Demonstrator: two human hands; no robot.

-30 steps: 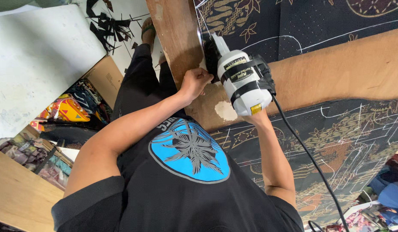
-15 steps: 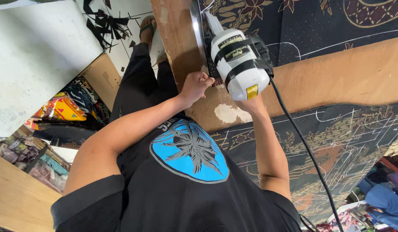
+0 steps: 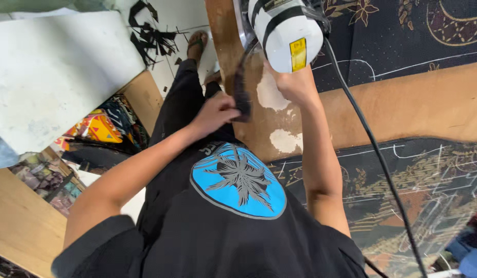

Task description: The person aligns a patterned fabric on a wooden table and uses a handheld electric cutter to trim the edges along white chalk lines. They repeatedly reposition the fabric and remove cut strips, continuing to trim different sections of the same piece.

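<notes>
Black offcuts (image 3: 152,37) litter the floor beside a white sheet (image 3: 53,72) and a sandalled foot (image 3: 197,44).

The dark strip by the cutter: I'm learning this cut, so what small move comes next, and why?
Probably draw the dark strip clear of the table edge with the left hand. It hangs beside the white electric cutter, which the right hand holds on the patterned fabric.

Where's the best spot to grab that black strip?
Probably the strip's free lower end, from the table-edge side, where the left hand pinches it already. The upper end runs up under the white cutter held by the right hand, so stay clear there.
</notes>
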